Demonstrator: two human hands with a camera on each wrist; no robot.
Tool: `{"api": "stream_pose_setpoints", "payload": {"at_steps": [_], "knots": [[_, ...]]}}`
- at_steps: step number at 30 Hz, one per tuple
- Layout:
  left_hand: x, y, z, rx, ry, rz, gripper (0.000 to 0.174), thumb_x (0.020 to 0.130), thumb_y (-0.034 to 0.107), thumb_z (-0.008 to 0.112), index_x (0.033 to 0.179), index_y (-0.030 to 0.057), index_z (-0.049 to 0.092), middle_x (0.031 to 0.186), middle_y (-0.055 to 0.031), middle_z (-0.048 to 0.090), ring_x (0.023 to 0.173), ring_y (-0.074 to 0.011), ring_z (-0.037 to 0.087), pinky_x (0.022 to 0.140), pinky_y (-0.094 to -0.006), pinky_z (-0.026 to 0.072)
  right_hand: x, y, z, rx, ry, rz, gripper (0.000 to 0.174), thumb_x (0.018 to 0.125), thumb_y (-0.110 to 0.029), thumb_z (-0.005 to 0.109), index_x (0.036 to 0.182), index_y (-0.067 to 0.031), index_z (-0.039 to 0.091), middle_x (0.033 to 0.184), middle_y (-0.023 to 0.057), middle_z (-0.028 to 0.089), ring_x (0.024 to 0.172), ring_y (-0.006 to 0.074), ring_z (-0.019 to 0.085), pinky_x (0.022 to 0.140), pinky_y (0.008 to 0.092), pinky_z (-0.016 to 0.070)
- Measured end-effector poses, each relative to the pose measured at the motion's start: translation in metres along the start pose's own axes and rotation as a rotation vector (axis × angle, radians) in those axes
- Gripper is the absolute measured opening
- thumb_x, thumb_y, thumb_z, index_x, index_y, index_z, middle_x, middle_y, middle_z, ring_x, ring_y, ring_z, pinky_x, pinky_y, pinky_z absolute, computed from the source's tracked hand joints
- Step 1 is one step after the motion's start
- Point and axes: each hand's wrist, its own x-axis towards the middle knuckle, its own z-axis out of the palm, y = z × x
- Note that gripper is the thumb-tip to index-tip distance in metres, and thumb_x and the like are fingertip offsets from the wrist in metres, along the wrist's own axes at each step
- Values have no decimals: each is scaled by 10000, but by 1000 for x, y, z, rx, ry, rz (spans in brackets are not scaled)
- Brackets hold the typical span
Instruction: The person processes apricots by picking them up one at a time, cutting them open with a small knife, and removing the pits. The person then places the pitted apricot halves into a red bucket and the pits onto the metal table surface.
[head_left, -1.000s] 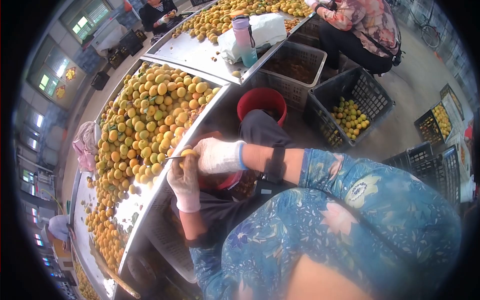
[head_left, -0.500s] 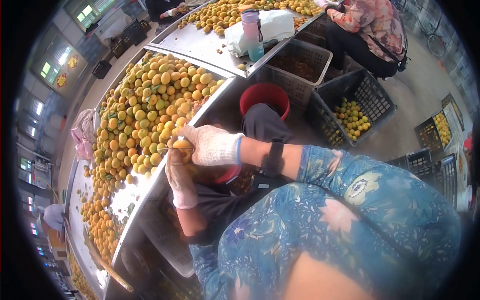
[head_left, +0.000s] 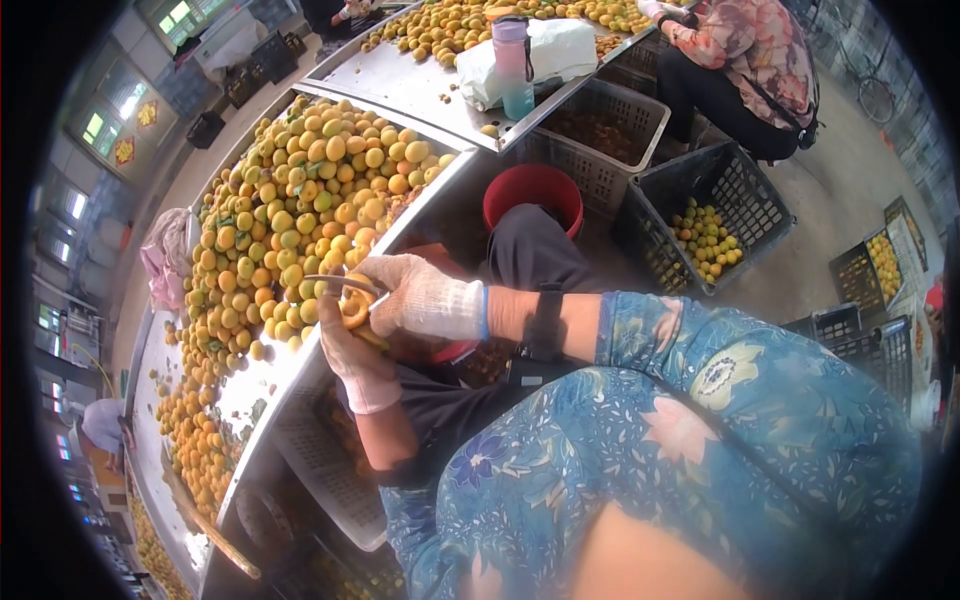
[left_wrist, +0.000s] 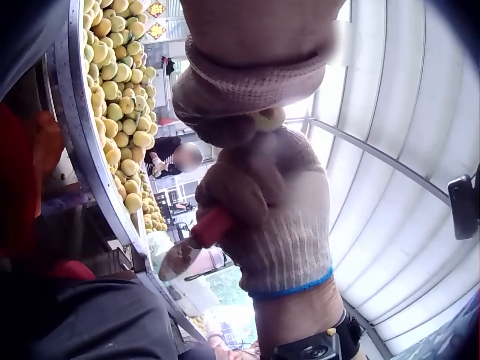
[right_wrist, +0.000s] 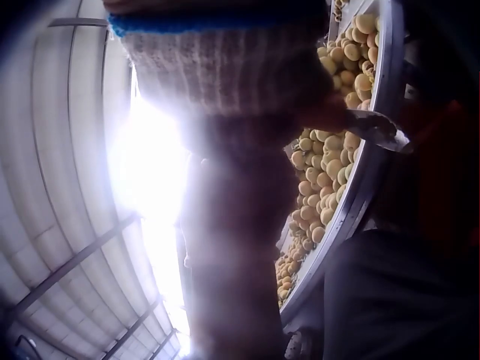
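Note:
Both hands wear pale knitted gloves and meet just in front of the fruit table's metal edge. My left hand (head_left: pixel 355 365) holds an apricot (head_left: pixel 356 303) between thumb and fingers; it is cut open, with orange flesh showing. My right hand (head_left: pixel 428 298), with a blue cuff edge, bears against the fruit from the other side. The left wrist view shows its fingers curled round the red handle (left_wrist: pixel 213 226) of a knife, whose short blade (left_wrist: pixel 178 259) sticks out past the little-finger side. A thin curved metal strip (head_left: pixel 338 281) crosses the top of the apricot.
Apricots (head_left: pixel 300 200) are heaped on the metal table (head_left: pixel 262 437) to the left. A red bucket (head_left: pixel 533 192) stands beyond the knee. Behind it are a grey crate (head_left: pixel 655 125) and a black crate (head_left: pixel 765 215) with fruit. A bottle (head_left: pixel 513 75) stands on the far table; another person (head_left: pixel 740 60) sits nearby.
The apricot has gone from looking whole, with the metal strip lying across it, to cut open. Both hands have shifted slightly left and turned with it.

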Motion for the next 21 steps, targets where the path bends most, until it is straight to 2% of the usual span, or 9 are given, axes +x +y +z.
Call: {"api": "stream_pose_setpoints", "payload": {"at_steps": [4,6,8,10,15,17,18,20,21], "knots": [[-4,4,5,-120,51,-61,555,888,223,564,1330,-63,391,1228,-198,561,1105,-259,587,926,-347,485,-4,-2,11,397,72,-14,375,736,51,592,1102,-27,607,868,28,623,826,106,575,720,243,470],[-5,7,8,-307,-84,-82,602,796,125,641,1312,-77,404,1240,-201,563,1111,-268,592,931,-335,484,-4,-9,4,344,71,77,363,741,37,596,1098,-29,609,826,25,621,758,99,575,660,237,468],[-5,3,3,-290,-98,-78,605,786,114,625,1318,-71,404,1255,-201,560,1124,-274,585,955,-343,476,-4,-16,-1,293,71,165,352,747,24,601,1094,-31,611,784,21,618,689,91,574,600,232,466],[-10,6,10,-183,8,-10,545,861,190,569,1322,-60,420,1241,-191,568,1097,-267,592,929,-351,489,-5,-22,-4,114,40,141,321,749,-13,617,1069,-36,609,693,13,586,573,74,540,496,223,426],[3,0,-10,269,52,57,539,960,367,439,1319,-34,461,1227,-168,568,1080,-253,588,923,-363,485,-8,-38,-1,-95,-44,232,256,782,-140,689,996,-35,595,669,18,553,546,65,518,465,223,409],[0,3,-6,374,38,95,586,973,435,417,1336,-23,463,1248,-164,555,1100,-245,576,943,-373,475,0,-14,2,-213,67,-34,237,806,-189,707,938,-34,586,661,17,551,511,70,512,434,223,399],[-2,3,-3,233,24,28,580,969,429,424,1337,-19,456,1233,-167,561,1095,-256,579,945,-381,477,2,-6,3,-212,65,-33,237,806,-189,707,938,-34,586,661,17,551,511,70,512,434,223,399],[-6,7,3,89,13,-38,575,966,423,431,1338,-15,450,1218,-169,566,1089,-266,582,946,-389,480,4,-7,6,252,21,32,180,826,-176,695,866,-53,569,623,12,534,438,79,478,378,232,362],[-9,8,6,4,14,-43,527,972,404,417,1289,-11,485,1157,-142,588,1038,-236,595,897,-364,495,0,-13,5,251,19,33,180,826,-176,695,866,-53,569,623,12,534,438,79,478,378,232,362]]}}
